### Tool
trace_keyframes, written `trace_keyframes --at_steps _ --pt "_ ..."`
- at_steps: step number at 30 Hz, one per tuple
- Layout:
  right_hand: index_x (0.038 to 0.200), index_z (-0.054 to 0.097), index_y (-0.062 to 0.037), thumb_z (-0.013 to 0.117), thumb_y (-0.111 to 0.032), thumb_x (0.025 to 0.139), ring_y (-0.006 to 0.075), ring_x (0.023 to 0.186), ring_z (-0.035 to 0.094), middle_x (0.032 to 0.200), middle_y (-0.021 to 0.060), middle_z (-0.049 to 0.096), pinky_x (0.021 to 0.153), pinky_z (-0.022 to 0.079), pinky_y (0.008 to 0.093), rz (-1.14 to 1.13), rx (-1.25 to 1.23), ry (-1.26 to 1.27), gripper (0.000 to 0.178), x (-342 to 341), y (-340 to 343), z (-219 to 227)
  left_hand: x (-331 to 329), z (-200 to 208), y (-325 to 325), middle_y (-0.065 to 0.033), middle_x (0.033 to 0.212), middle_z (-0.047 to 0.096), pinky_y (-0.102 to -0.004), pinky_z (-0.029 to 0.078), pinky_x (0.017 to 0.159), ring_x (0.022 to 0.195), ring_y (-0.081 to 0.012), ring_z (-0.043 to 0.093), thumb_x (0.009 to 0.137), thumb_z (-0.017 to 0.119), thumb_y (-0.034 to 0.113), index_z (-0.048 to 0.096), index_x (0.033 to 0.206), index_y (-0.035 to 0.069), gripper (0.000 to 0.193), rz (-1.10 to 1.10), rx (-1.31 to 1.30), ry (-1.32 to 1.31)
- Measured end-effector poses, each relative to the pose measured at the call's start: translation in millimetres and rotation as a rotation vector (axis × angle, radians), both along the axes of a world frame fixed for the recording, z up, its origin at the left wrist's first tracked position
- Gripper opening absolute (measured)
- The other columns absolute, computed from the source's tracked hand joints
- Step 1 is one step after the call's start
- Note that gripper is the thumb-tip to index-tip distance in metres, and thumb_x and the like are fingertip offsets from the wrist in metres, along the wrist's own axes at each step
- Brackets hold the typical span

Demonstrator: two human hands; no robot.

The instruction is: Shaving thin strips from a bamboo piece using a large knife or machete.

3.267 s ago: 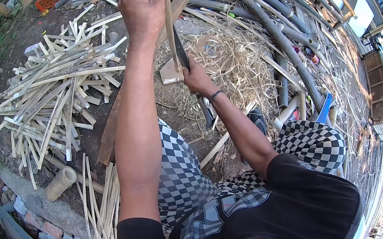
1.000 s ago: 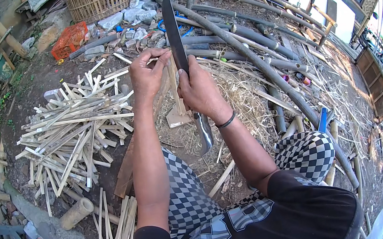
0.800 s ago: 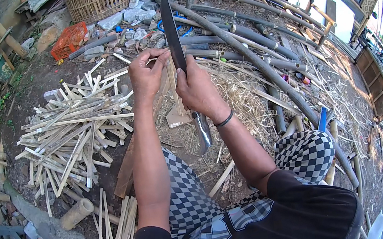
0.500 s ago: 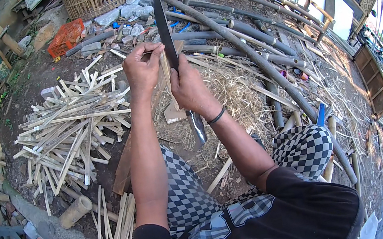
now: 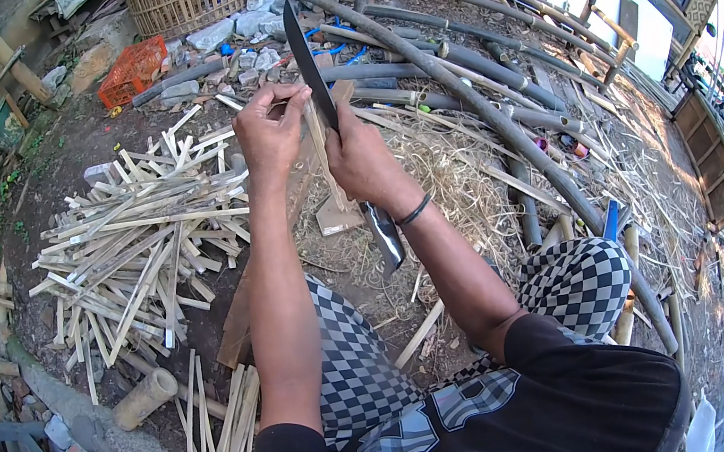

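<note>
My right hand (image 5: 367,160) is wrapped round the handle of a long machete (image 5: 306,58). Its dark blade points up and away, leaning a little left, while the shiny handle end shows below my wrist. With thumb and fingertips pinched together, my left hand (image 5: 267,141) holds the upper end of a thin pale bamboo strip (image 5: 318,147). The strip runs downward just left of the blade and right fist. Its lower end comes down by a small wooden block (image 5: 339,217). Whether the blade touches the strip cannot be made out.
A heap of split bamboo sticks (image 5: 138,235) lies on the left, with a bundle of longer strips (image 5: 229,435) nearer me. Curly shavings (image 5: 446,183) cover the ground to the right. Bamboo poles (image 5: 497,117), rubble and an orange crate (image 5: 133,70) lie beyond.
The machete has tilted, its tip moving left and its handle end right. My left hand keeps its pinch on the strip, nearly still. The whole view has shifted slightly.
</note>
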State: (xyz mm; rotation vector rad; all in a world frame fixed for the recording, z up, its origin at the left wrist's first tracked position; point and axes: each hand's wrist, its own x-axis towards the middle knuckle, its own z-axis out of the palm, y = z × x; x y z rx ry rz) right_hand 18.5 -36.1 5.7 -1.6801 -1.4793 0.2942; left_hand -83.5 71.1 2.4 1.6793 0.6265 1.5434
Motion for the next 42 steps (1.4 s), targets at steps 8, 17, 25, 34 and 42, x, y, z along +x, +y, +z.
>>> trace_keyframes --at_steps 8,17,25,34,42 --pt "0.117 0.042 0.0041 0.048 -0.009 0.094 0.0522 0.077 0.064 0.080 0.0346 0.063 0.070 0.050 0.0597 0.025 -0.112 0.082 0.028 6.3 6.0 -19.2 0.0 -5.1 5.8 -0.0078 0.093 0.073 -0.0230 0.053 0.073 0.080 -0.0085 0.066 0.088 0.074 0.003 0.071 0.093 -0.003 0.009 -0.015 -0.023 -0.043" --pt "0.114 0.045 0.0045 0.050 -0.012 0.093 0.0533 0.088 0.060 0.091 0.0364 0.061 0.079 0.047 0.0576 -0.073 -0.101 0.056 0.027 16.6 7.5 -116.1 9.2 -7.1 4.3 -0.0056 0.089 0.074 -0.0245 0.054 0.071 0.077 -0.0087 0.067 0.088 0.075 0.009 0.071 0.092 0.000 0.011 -0.047 0.024 -0.028" --pt "0.108 0.047 0.0039 0.051 -0.012 0.093 0.0531 0.089 0.060 0.093 0.0352 0.061 0.078 0.047 0.0565 -0.035 -0.140 0.034 0.023 25.0 7.3 -113.4 12.4 -11.8 7.2 -0.0048 0.100 0.067 -0.0267 0.048 0.087 0.093 -0.0099 0.060 0.103 0.056 0.022 0.066 0.107 -0.001 0.026 -0.186 -0.024 0.007" --pt "0.111 0.047 0.0035 0.050 -0.013 0.094 0.0522 0.084 0.061 0.086 0.0336 0.062 0.075 0.048 0.0562 -0.001 -0.208 0.043 0.024 25.7 4.6 -98.0 30.6 -18.4 9.7 0.0051 0.066 0.037 -0.0235 0.030 0.053 0.057 -0.0040 0.033 0.105 0.048 0.040 0.040 0.071 0.012 0.044 -0.524 -0.328 -0.305" --pt "0.117 0.042 0.0040 0.046 -0.009 0.095 0.0475 0.070 0.065 0.080 0.0328 0.062 0.063 0.050 0.0557 -0.057 0.064 -0.005 0.026 6.2 19.1 -129.6 44.9 -22.1 11.6 0.0066 0.054 0.032 -0.0260 0.024 0.043 0.046 -0.0055 0.028 0.105 0.047 0.038 0.031 0.060 0.015 0.053 -0.069 -0.165 -0.267"
